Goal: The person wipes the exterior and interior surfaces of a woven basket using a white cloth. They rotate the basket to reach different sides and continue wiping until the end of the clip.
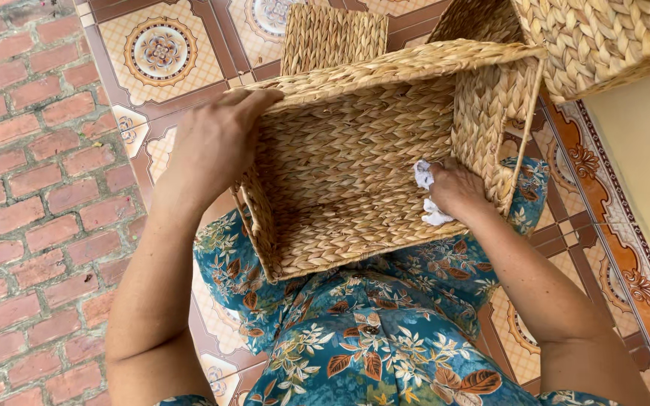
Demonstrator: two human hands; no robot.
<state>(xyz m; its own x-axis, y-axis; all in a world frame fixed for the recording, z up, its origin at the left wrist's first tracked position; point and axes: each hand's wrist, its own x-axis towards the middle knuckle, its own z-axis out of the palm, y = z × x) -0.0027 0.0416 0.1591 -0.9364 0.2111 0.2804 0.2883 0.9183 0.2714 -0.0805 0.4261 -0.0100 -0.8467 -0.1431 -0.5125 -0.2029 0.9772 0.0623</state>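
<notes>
1. Looking down from the head view, I see a rectangular woven basket [355,158] tipped on its side on my lap, its open mouth facing me.
2. My left hand [216,143] lies open and flat on the basket's upper left rim, steadying it.
3. My right hand [457,188] is inside the basket, fingers closed around a small white cloth [424,177] pressed against the inner wall.
4. Two more woven baskets [603,37] sit beyond on the patterned tile floor [159,53].
</notes>
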